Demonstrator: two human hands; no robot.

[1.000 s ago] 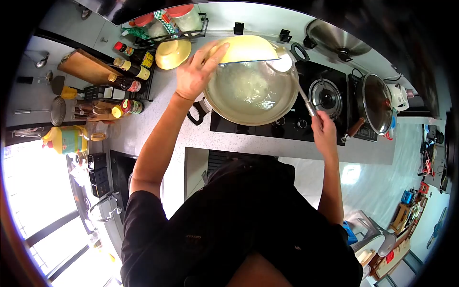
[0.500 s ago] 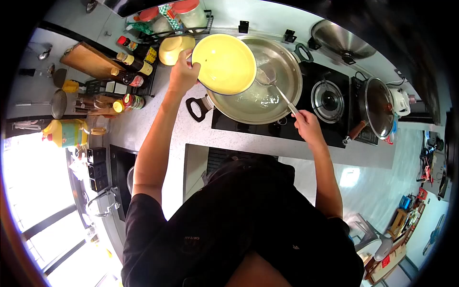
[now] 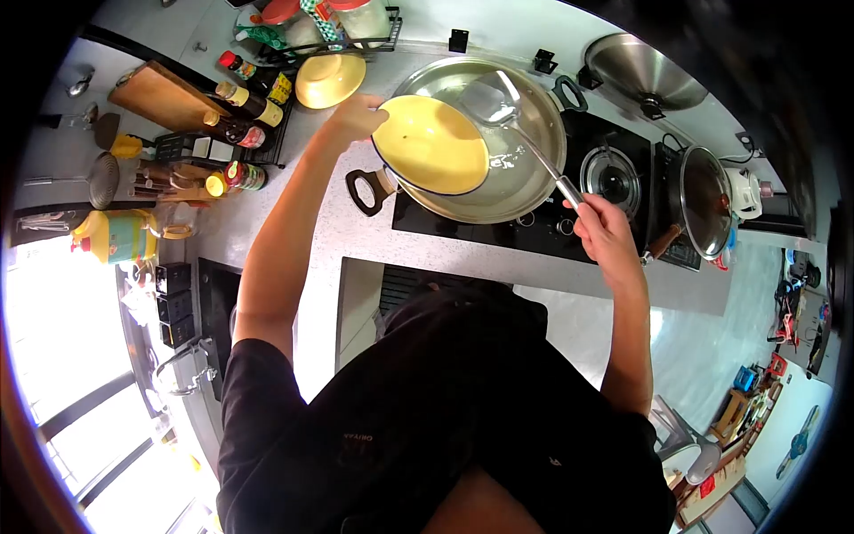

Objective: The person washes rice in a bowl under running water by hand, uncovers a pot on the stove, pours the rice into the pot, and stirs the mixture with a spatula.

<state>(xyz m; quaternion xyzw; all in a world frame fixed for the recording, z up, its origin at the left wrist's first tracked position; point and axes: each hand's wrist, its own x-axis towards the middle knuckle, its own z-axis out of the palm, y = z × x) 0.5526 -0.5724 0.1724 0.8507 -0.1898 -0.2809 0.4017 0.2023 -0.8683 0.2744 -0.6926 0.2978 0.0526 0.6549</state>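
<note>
Left grip (image 3: 358,119) is pinching yellow bowl (image 3: 431,147) (upper centre, extending rightward); right grip (image 3: 607,233) is clasping spatula (image 3: 537,151), extending up-left.

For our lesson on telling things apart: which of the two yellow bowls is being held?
The yellow bowl over the large pan: the left hand grips its rim. The other yellow bowl rests untouched on the counter.

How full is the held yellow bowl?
Looks empty, or nearly: the yellow bowl in the left hand shows a mostly bare inside.
</note>
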